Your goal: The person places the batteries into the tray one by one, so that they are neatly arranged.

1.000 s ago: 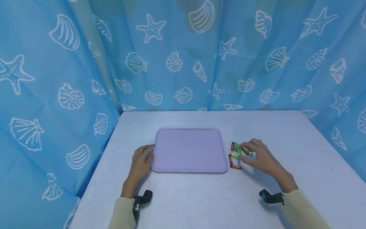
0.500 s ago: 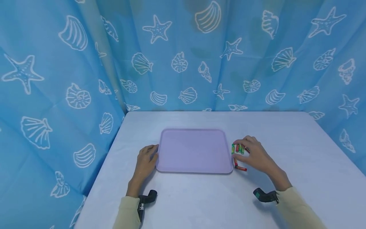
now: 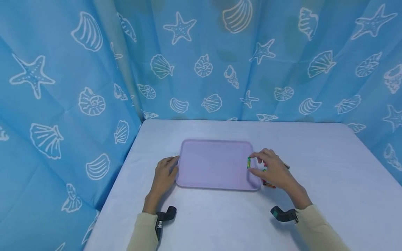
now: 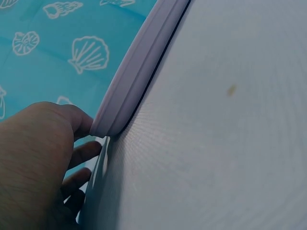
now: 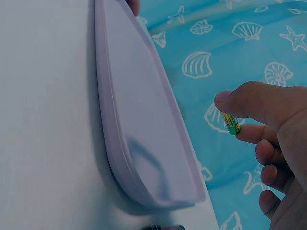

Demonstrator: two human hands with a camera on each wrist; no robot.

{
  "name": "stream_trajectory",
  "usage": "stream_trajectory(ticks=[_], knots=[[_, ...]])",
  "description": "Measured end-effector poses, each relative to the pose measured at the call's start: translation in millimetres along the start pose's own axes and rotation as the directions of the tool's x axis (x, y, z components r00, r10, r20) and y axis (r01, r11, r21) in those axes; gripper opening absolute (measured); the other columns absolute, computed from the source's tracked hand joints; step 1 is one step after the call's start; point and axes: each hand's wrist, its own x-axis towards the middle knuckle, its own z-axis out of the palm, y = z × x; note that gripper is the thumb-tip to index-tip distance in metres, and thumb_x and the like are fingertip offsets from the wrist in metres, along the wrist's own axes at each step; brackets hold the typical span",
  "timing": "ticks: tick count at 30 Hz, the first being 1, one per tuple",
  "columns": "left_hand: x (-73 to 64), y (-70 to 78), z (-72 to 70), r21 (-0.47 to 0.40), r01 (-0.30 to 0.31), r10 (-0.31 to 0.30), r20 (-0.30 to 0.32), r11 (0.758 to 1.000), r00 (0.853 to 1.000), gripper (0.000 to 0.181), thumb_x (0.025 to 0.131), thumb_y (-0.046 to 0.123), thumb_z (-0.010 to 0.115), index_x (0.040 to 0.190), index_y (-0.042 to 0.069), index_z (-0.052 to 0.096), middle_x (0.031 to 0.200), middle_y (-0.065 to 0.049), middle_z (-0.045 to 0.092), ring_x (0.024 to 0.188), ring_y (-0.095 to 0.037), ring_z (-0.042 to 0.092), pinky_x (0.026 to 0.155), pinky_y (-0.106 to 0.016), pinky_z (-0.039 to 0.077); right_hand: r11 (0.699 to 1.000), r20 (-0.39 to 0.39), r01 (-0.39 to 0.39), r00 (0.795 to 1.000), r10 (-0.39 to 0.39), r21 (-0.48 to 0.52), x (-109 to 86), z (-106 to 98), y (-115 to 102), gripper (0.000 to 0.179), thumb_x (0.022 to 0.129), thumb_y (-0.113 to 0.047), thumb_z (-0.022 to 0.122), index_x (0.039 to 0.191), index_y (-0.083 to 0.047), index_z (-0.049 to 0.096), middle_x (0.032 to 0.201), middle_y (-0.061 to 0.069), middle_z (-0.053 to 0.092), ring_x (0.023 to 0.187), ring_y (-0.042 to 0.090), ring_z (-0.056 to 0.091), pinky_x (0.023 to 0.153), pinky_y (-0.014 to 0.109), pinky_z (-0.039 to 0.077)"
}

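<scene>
Between thumb and index finger, my right hand [image 3: 270, 168] pinches a small green and yellow battery [image 3: 248, 162] by its two ends. It holds this battery over the right end of a lilac tray [image 3: 216, 164]; in the right wrist view the battery [image 5: 231, 122] shows between the fingertips. My left hand [image 3: 164, 175] is at the tray's left edge, its thumb and fingertips right at the rim [image 4: 115, 105] in the left wrist view. Several red and green batteries [image 3: 269, 184] lie on the table beside the tray's right side, partly hidden by my right hand.
A white cloth covers the table [image 3: 213, 219]. Blue curtains [image 3: 194, 80] with white shells and starfish hang behind it and along the left. Each wrist wears a black camera mount [image 3: 283, 214].
My right hand has gone from the group of batteries leftward over the tray, and now pinches one green battery. My left hand has stayed at the tray's left edge. The head view has shifted slightly.
</scene>
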Motion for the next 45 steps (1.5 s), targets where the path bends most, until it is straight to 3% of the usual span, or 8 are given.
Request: stream_trajectory(ticks=[5, 12, 17, 28, 45], knots=[[1.2, 0.4, -2.0, 0.006, 0.008, -0.008, -0.002, 1.0, 1.0, 0.041, 0.103, 0.019, 0.052, 0.143, 0.011, 0.056, 0.141, -0.015, 0.052, 0.138, -0.037, 0.035, 0.115, -0.056, 0.024, 1.0, -0.017, 0.013, 1.0, -0.013, 0.026, 7.2, 10, -7, 0.041, 0.085, -0.025, 0.082, 0.121, -0.012, 0.068, 0.094, 0.008, 0.051, 0.094, 0.028, 0.045, 0.071, 0.037, 0.038], [2.2, 0.5, -2.3, 0.019, -0.026, 0.026, -0.031, 0.999, 0.999, 0.041, 0.101, 0.016, 0.054, 0.142, 0.009, 0.057, 0.137, -0.016, 0.055, 0.136, -0.039, 0.038, 0.114, -0.059, 0.026, 0.999, -0.02, 0.016, 1.0, -0.015, 0.036, 21.2, 21, -24, 0.042, 0.084, -0.027, 0.083, 0.121, -0.014, 0.068, 0.095, 0.007, 0.051, 0.095, 0.022, 0.044, 0.072, 0.038, 0.038], [2.8, 0.7, -0.2, 0.025, 0.0, 0.0, -0.016, 1.0, 1.0, 0.042, 0.102, 0.018, 0.053, 0.143, 0.01, 0.056, 0.138, -0.014, 0.054, 0.138, -0.036, 0.037, 0.115, -0.056, 0.025, 0.999, -0.006, 0.02, 1.0, -0.02, 0.04, 29.7, 30, -30, 0.042, 0.084, -0.027, 0.083, 0.121, -0.014, 0.069, 0.095, 0.008, 0.052, 0.094, 0.021, 0.043, 0.073, 0.039, 0.038], [2.3, -0.3, 0.5, 0.031, -0.017, 0.018, -0.018, 0.999, 1.0, 0.041, 0.102, 0.018, 0.053, 0.142, 0.011, 0.057, 0.138, -0.014, 0.055, 0.137, -0.036, 0.037, 0.115, -0.056, 0.026, 0.994, 0.005, 0.084, 0.996, -0.084, 0.073, 45.4, 48, -44, 0.04, 0.084, -0.025, 0.083, 0.119, -0.012, 0.069, 0.094, 0.009, 0.052, 0.094, 0.021, 0.043, 0.076, 0.039, 0.039], [1.5, 1.8, -0.7, 0.057, -0.017, 0.018, -0.012, 0.998, 1.0, 0.041, 0.103, 0.019, 0.052, 0.143, 0.01, 0.056, 0.139, -0.014, 0.054, 0.137, -0.036, 0.038, 0.115, -0.055, 0.026, 0.983, 0.037, 0.126, 0.991, -0.132, 0.136, 68.6, 76, -60, 0.039, 0.084, -0.026, 0.082, 0.118, -0.011, 0.07, 0.092, 0.009, 0.052, 0.093, 0.02, 0.041, 0.081, 0.043, 0.031]])
